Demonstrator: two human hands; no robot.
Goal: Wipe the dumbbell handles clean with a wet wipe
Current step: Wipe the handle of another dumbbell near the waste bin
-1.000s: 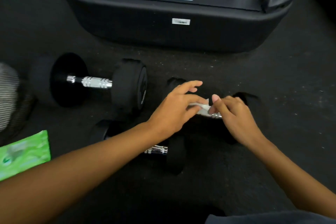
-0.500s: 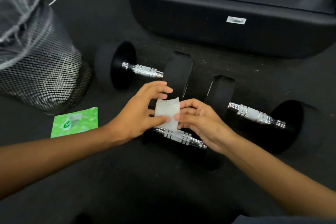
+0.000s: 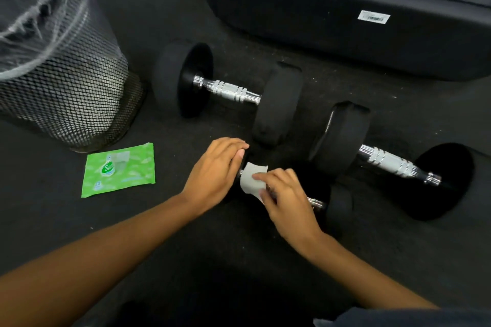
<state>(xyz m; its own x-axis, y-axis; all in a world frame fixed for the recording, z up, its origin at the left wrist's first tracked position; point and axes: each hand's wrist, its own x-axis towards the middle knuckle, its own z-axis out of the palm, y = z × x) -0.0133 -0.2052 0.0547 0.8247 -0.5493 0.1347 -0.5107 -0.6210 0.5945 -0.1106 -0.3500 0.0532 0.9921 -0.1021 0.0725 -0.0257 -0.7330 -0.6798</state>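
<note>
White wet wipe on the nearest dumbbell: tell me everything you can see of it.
The small white wet wipe looks like thin, limp cloth, draped over the left part of the nearest black dumbbell's chrome handle, its top edge curling up. The right hand pinches its right side against the bar. The left hand lies just beside its left edge; contact is unclear.

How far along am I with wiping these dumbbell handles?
Done: a wet wipe is out, the green pack set aside. In hand: the right hand wraps it round the nearest dumbbell's handle; the left hand rests on its end. Left: maybe the far handle and the right handle, both bare; wiped or not, I cannot tell.
</note>
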